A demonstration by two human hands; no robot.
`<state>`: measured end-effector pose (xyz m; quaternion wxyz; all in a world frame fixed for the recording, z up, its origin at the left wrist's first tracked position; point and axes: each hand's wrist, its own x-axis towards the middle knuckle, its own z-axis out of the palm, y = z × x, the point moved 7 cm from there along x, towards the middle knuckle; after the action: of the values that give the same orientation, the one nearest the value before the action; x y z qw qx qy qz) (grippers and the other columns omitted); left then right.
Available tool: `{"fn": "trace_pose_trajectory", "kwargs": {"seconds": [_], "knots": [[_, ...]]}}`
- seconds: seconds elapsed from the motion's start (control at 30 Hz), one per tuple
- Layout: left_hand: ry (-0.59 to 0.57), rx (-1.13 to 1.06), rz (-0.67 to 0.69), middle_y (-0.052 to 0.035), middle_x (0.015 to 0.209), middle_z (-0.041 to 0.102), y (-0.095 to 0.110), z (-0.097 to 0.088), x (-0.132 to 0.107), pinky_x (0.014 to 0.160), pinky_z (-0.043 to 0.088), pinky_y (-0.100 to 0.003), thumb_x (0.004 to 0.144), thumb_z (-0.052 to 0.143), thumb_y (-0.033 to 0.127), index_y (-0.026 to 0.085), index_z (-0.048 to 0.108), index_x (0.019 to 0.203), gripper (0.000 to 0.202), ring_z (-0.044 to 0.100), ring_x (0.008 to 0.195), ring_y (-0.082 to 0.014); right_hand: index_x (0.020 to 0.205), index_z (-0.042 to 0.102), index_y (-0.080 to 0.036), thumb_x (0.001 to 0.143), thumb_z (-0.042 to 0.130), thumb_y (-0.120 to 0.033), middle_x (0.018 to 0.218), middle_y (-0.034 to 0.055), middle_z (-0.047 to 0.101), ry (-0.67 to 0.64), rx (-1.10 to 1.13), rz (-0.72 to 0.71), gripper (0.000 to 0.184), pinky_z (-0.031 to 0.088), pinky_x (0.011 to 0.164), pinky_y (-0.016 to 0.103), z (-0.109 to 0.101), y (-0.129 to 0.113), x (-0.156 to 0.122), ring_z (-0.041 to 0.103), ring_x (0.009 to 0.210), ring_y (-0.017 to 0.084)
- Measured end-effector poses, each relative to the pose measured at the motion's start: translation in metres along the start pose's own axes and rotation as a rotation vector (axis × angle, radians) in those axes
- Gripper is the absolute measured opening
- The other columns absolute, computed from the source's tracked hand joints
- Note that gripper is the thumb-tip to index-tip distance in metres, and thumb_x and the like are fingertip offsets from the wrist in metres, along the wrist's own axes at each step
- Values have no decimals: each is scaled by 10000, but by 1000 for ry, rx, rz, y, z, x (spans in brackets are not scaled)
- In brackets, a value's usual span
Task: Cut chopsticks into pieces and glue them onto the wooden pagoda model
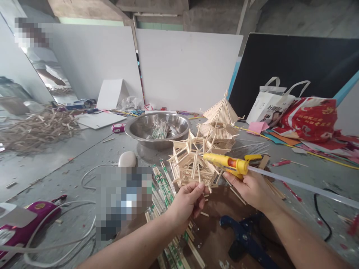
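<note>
My right hand (248, 183) is wrapped round the grip of a yellow hot glue gun (224, 161). A long clear glue stick (297, 184) runs out of its back, and its nozzle points left into the model. My left hand (190, 203) is closed in a pinch at the lower front edge of an openwork model of wooden chopsticks (193, 164); its fingertips partly hide what they grip. Just behind stands a pagoda-like piece (220, 116) with a pointed stick roof. Wrapped chopsticks (165, 183) lie beside and under my left forearm.
A steel basin (158, 144) holds more wrapped chopsticks. Dark blue tool (246, 239) lies below my hands. A white cable (58, 209), a purple power strip (36, 216) and a stick pile (39, 129) are left. Bags (308, 117) stand back right. A person (47, 59) is far left.
</note>
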<state>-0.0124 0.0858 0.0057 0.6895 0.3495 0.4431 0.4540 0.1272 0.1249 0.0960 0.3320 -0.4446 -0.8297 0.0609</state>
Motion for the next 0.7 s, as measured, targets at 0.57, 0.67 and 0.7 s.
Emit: {"fn": "trace_pose_trajectory", "kwargs": {"seconds": [0.57,0.67,0.7], "knots": [[65,6,25,70,415,404,4,-14,10,325,149,-168,635,605,453,140,544,687,323,298,307,-21,967,549,-202,781,439,-422,930,57,644,-38,72,95,308,435,793,332,-3,9,1,568,915,223],[72,-2,45,70,407,400,5,-16,13,324,158,-169,626,623,427,134,545,673,306,299,305,-20,973,544,-199,784,441,-410,937,54,644,-30,81,81,301,427,810,325,-5,7,1,563,925,218],[78,-8,46,71,404,398,6,-17,14,324,160,-168,618,633,418,133,544,667,303,298,304,-20,979,539,-198,786,440,-406,945,55,642,-33,84,78,300,422,818,325,-5,6,2,560,932,218]]}}
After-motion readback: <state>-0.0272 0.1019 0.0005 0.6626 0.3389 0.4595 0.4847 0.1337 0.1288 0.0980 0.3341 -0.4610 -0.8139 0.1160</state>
